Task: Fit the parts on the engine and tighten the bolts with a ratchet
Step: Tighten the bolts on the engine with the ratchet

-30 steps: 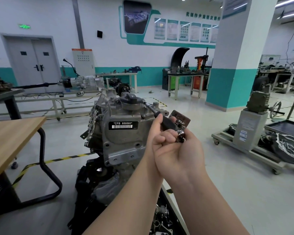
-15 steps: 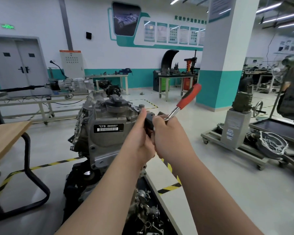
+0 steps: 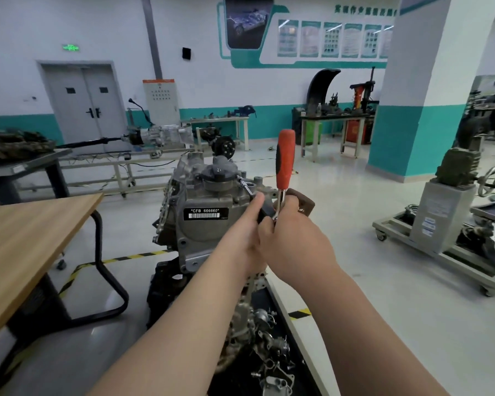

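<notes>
Both hands' fingers [image 3: 290,202] curl tight around the ratchet [image 3: 284,164] beside the engine [image 3: 203,207], on a workshop floor [image 3: 355,212].

1. The engine [image 3: 203,212], a grey cast-metal block, stands upright at the centre of the frame, with a black label reading "*CFB 666660*" on its near face and a round dark cap on top
2. The ratchet [image 3: 284,164] rises just right of centre, its orange and black handle pointing almost straight up, chrome head low between the hands
3. A chrome extension bar [image 3: 245,186] slants up-left from the hands onto the engine's top
</notes>
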`<move>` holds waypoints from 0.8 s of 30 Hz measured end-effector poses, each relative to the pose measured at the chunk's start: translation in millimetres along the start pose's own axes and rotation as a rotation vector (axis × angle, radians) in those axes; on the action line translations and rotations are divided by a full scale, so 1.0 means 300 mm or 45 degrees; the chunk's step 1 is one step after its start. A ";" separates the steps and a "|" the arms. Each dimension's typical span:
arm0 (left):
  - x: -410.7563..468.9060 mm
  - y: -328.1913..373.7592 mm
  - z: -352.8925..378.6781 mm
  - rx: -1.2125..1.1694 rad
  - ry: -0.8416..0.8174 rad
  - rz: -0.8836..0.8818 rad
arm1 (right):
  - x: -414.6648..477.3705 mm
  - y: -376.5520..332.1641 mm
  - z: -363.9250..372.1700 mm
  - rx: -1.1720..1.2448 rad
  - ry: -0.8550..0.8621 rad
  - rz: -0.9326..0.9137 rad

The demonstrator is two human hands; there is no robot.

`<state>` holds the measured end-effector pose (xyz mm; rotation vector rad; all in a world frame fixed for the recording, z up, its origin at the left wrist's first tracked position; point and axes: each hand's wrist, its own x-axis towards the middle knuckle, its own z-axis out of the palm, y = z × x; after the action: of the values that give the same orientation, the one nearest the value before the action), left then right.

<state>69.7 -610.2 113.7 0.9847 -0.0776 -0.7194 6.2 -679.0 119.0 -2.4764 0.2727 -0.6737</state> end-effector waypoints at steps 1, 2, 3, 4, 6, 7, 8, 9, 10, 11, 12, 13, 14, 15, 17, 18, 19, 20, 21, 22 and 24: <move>-0.001 -0.001 0.001 0.042 0.023 0.014 | -0.003 0.002 0.002 0.112 -0.006 0.013; -0.004 -0.003 0.003 0.090 0.040 0.034 | -0.005 0.004 0.007 0.221 -0.010 0.026; -0.004 -0.005 0.002 0.139 0.061 0.062 | -0.007 0.005 0.014 0.338 -0.017 0.050; -0.005 -0.006 0.001 0.173 0.086 0.101 | -0.006 0.006 0.024 0.486 -0.030 0.104; 0.002 -0.010 -0.012 0.202 0.135 0.156 | 0.001 0.005 0.053 0.875 -0.058 0.298; 0.006 -0.012 -0.021 0.202 0.149 0.161 | 0.001 0.004 0.069 1.068 -0.061 0.401; 0.007 -0.011 -0.027 0.203 0.156 0.153 | -0.001 0.003 0.083 1.238 -0.066 0.502; 0.010 -0.008 -0.036 0.225 0.159 0.134 | -0.005 0.003 0.093 1.422 -0.071 0.599; 0.012 -0.005 -0.046 0.273 0.156 0.107 | -0.012 -0.002 0.096 1.630 -0.083 0.676; 0.015 -0.001 -0.057 0.335 0.148 0.084 | -0.018 -0.008 0.097 1.868 -0.107 0.745; 0.018 0.004 -0.067 0.373 0.129 0.062 | -0.024 -0.015 0.092 2.117 -0.139 0.803; 0.019 0.009 -0.074 0.372 0.108 0.048 | -0.028 -0.021 0.086 2.340 -0.175 0.850; 0.019 0.012 -0.074 0.353 0.093 0.043 | -0.032 -0.023 0.081 2.501 -0.205 0.891; 0.022 0.013 -0.076 0.339 0.085 0.045 | -0.035 -0.026 0.076 2.606 -0.232 0.929; 0.030 0.012 -0.080 0.343 0.075 0.042 | -0.040 -0.027 0.071 2.684 -0.255 0.980; 0.032 0.011 -0.082 0.346 0.077 0.044 | -0.044 -0.029 0.068 2.681 -0.259 0.988; 0.036 0.011 -0.085 0.354 0.085 0.051 | -0.046 -0.030 0.065 2.669 -0.263 0.987; 0.040 0.011 -0.087 0.371 0.095 0.059 | -0.047 -0.030 0.064 2.656 -0.264 0.980; 0.042 0.011 -0.085 0.390 0.110 0.063 | -0.046 -0.030 0.065 2.644 -0.262 0.972; 0.040 0.012 -0.082 0.400 0.125 0.062 | -0.045 -0.029 0.067 2.632 -0.256 0.966; 0.040 0.012 -0.076 0.415 0.145 0.063 | -0.040 -0.030 0.072 2.587 -0.246 0.947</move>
<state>89.3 -599.2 100.6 1.3288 -0.1221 -0.6148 7.5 -657.8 103.6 -0.3824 0.1961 -0.0898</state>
